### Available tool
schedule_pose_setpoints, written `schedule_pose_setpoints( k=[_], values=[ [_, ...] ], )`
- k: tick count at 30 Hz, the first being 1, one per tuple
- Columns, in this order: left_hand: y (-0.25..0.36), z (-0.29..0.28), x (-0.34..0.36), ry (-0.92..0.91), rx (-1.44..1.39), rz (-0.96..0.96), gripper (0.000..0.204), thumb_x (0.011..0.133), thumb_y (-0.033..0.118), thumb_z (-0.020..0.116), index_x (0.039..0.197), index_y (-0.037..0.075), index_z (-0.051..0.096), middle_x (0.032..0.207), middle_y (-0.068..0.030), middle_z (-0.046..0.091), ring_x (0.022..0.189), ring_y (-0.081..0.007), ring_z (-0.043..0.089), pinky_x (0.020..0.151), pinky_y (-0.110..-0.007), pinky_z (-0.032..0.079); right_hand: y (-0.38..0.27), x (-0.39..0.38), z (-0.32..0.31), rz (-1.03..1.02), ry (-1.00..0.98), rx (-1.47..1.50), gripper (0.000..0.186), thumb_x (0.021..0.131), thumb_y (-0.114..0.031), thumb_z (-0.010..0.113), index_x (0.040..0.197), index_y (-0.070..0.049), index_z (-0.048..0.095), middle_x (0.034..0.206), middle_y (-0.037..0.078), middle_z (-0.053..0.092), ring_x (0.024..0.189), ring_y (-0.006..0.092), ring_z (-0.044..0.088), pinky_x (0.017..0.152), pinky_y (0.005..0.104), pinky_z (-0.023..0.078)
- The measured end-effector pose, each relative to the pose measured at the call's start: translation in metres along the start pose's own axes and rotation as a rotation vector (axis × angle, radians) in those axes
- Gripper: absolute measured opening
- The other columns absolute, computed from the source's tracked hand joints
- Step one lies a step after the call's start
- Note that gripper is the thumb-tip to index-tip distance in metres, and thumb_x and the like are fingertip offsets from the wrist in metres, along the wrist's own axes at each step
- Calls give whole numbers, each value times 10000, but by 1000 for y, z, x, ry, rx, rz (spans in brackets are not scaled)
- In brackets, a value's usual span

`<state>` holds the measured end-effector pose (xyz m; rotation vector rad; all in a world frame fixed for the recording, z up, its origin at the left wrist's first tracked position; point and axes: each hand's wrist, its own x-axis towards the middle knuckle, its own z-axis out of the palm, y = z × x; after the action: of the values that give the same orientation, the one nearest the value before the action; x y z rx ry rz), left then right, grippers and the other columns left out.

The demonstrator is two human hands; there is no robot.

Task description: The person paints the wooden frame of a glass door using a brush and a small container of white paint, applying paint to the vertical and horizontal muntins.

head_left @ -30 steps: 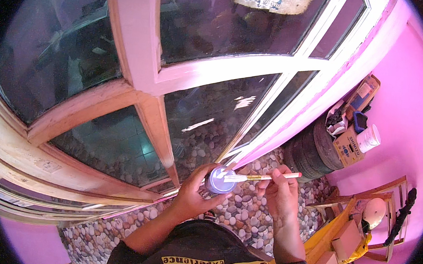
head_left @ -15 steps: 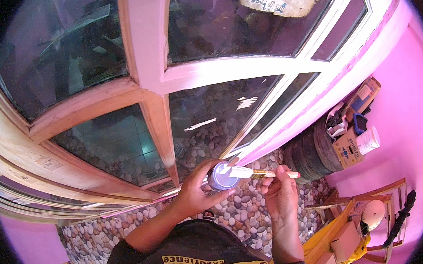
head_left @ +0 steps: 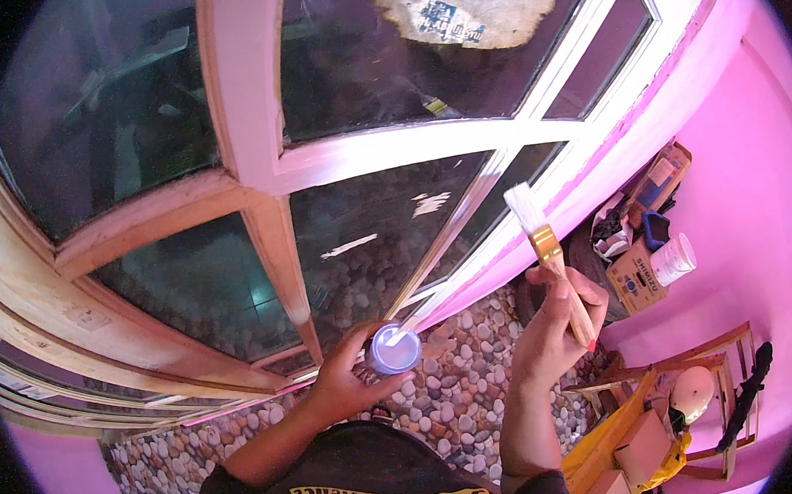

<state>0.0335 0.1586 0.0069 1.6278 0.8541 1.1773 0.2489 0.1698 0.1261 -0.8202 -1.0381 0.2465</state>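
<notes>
My left hand (head_left: 348,369) is wrapped round a small paint can (head_left: 395,350) with pale lilac-white contents; a stick-like strip rests across its rim. Raised at the right, my right hand (head_left: 564,316) grips a paintbrush (head_left: 551,258) by its wooden handle, bristles up and white with paint. The brush is apart from the can and near the white outer edge of the window frame (head_left: 375,154). That frame is white on the right and bare, brownish wood at the lower left. White smears (head_left: 350,246) mark one lower glass pane.
Pebble-patterned floor (head_left: 458,407) lies below me. At the right by the pink wall (head_left: 736,243) stand a cardboard box (head_left: 637,278), a white bucket (head_left: 674,258) and dark round containers. Nearer is a wooden rack (head_left: 728,362) with a yellow cloth, boxes and a pale helmet (head_left: 691,394).
My right hand has lifted the paintbrush from over the can, up and to the right, tilting its bristles upward. The left hand still holds the can, slightly lower and further left in view.
</notes>
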Motion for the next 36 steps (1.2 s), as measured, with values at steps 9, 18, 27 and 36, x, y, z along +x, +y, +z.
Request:
schedule_pose_setpoints(
  k=[9, 18, 27, 36],
  values=[
    [0, -4, -14, 14, 46, -29, 702, 749, 211, 890, 1318, -2, 540, 1282, -167, 593, 1193, -278, 599, 1019, -378, 473, 17, 13, 17, -639, -181, -417, 211, 960, 7, 629, 1135, 11, 512, 1075, 236, 647, 940, 262, 691, 826, 359, 555],
    [-4, -7, -21, 15, 15, -67, 709, 753, 218, 889, 1323, -9, 533, 1273, -168, 597, 1190, -271, 598, 1022, -375, 467, 29, 15, 27, -731, -113, -517, 281, 842, 47, 727, 1082, -1, 590, 962, 178, 668, 849, 307, 674, 766, 388, 553],
    [3, -10, -21, 12, 39, -49, 693, 752, 212, 889, 1310, -10, 544, 1247, -160, 613, 1178, -266, 602, 1011, -371, 467, 15, 16, 29, -770, -133, -547, 290, 819, 61, 726, 1066, -7, 591, 954, 163, 653, 840, 318, 655, 759, 417, 536],
    [8, -14, -24, 13, 88, -41, 700, 748, 217, 893, 1308, -17, 544, 1266, -163, 604, 1188, -271, 597, 1019, -376, 468, 31, -8, 13, -717, -248, -626, 291, 765, 85, 746, 991, -20, 596, 888, 141, 652, 759, 303, 653, 688, 386, 525]
  ],
)
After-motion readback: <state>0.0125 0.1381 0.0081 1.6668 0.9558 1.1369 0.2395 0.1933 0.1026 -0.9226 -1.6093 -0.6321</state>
